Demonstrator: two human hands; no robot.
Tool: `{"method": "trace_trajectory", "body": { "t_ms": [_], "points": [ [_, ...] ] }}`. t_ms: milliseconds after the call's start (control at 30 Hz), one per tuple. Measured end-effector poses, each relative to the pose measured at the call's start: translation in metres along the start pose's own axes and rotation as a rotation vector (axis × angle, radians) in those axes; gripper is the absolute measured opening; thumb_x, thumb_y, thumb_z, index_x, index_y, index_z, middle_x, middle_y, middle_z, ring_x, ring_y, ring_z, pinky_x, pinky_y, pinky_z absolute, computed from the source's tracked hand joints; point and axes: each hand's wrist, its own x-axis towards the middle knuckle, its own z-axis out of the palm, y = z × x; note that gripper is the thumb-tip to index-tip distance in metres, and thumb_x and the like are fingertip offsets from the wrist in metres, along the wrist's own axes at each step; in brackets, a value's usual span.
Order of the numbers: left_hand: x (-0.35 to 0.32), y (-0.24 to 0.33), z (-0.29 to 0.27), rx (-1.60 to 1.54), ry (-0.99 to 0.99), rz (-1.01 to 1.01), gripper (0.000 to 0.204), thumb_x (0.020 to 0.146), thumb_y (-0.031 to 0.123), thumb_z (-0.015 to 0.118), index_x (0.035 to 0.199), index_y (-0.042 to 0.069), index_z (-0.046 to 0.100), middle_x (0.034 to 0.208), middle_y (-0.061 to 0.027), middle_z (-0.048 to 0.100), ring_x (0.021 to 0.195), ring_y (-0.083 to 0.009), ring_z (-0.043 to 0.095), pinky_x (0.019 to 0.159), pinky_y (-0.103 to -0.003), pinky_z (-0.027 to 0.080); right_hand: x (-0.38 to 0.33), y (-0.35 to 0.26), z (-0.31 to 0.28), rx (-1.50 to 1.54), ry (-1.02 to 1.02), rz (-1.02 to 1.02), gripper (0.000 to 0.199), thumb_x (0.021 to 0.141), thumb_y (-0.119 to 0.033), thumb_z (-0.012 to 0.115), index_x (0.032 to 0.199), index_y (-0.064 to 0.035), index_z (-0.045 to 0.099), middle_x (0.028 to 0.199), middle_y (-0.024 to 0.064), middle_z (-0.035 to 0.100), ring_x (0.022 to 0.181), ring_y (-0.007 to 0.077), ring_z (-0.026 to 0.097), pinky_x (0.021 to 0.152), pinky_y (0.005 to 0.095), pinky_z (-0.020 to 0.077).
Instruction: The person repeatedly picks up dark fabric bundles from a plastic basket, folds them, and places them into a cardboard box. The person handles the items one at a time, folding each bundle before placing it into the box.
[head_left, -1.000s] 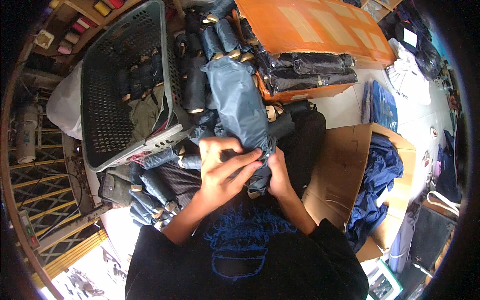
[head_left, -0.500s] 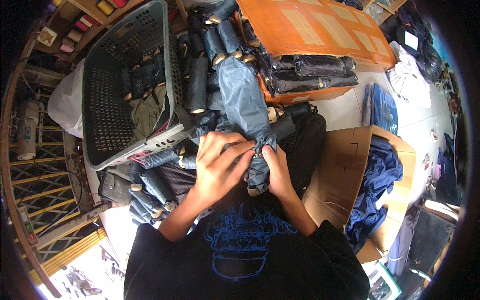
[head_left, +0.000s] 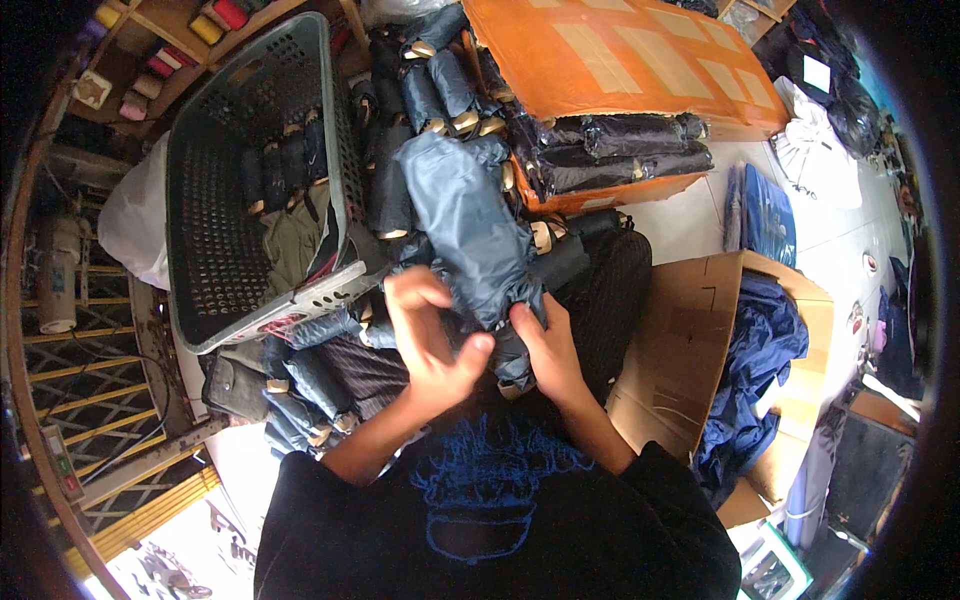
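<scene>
A blue-grey bundle of thin cloth, apparently a folding umbrella point(head_left: 460, 205), lies lengthwise in front of me, its gathered lower part close to my shirt. My right hand point(head_left: 548, 350) grips that gathered part, the thumb pressed on top. On the other side, my left hand point(head_left: 428, 335) is open, thumb and fingers spread apart beside the cloth and slightly blurred. Similar rolled bundles point(head_left: 455, 85) with cream-coloured ends are heaped beyond and at the left, some by my lap.
At the left stands a dark plastic basket point(head_left: 345, 160) with several black rolls and olive cloth. An orange carton point(head_left: 630, 60) with wrapped bundles is at the far right. Nearer right, an open cardboard box point(head_left: 675, 350) holds navy cloth point(head_left: 755, 345). Thread spools point(head_left: 165, 65) fill a shelf at far left.
My left fingers have come away from the gathered cloth and spread apart. The upper end of the bundle has swung left and looks puffier. My right hand keeps its grip.
</scene>
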Motion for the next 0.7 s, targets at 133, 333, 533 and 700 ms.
{"method": "trace_trajectory", "body": {
  "t_ms": [133, 333, 533, 700],
  "points": [
    [0.010, 0.009, 0.006, -0.507, 0.063, -0.707, 0.069, 0.079, 0.024, 0.072, 0.132, -0.001, 0.034, 0.121, -0.0167, 0.053, 0.111, -0.0231, 0.053, 0.095, -0.037, 0.042, 0.002, -0.001, -0.003, 0.091, -0.244, 0.072, 0.033, 0.088, -0.019, 0.060, 0.112, 0.0029, 0.055, 0.098, 0.0072, 0.062, 0.090, 0.0126, 0.056, 0.082, 0.0294, 0.0453],
    [0.023, 0.022, 0.004, -0.552, -0.137, -0.714, 0.044, 0.079, 0.020, 0.075, 0.112, -0.003, 0.055, 0.098, -0.0132, 0.065, 0.089, -0.0196, 0.063, 0.080, -0.033, 0.051, -0.004, 0.001, 0.001, 0.193, -0.344, 0.253, 0.047, 0.089, -0.032, 0.056, 0.120, 0.0027, 0.050, 0.107, 0.0101, 0.060, 0.092, 0.0155, 0.059, 0.073, 0.0281, 0.0512],
    [0.007, 0.025, 0.005, -0.570, -0.228, -0.899, 0.040, 0.077, 0.013, 0.077, 0.108, 0.000, 0.056, 0.095, -0.0101, 0.066, 0.089, -0.0177, 0.063, 0.081, -0.032, 0.049, -0.014, -0.002, 0.010, -0.004, -0.144, 0.094, 0.054, 0.087, -0.029, 0.061, 0.133, -0.0031, 0.046, 0.100, 0.0096, 0.062, 0.078, 0.0145, 0.061, 0.060, 0.0267, 0.0501],
    [-0.004, 0.016, -0.004, -0.551, -0.342, -0.785, 0.037, 0.081, 0.016, 0.073, 0.109, 0.000, 0.056, 0.099, -0.0122, 0.065, 0.101, -0.0224, 0.061, 0.085, -0.034, 0.048, -0.015, 0.004, 0.010, -0.112, -0.103, -0.193, 0.052, 0.085, -0.022, 0.065, 0.131, -0.0024, 0.051, 0.097, 0.0074, 0.065, 0.082, 0.0104, 0.061, 0.059, 0.0262, 0.0508]
  ]
}}
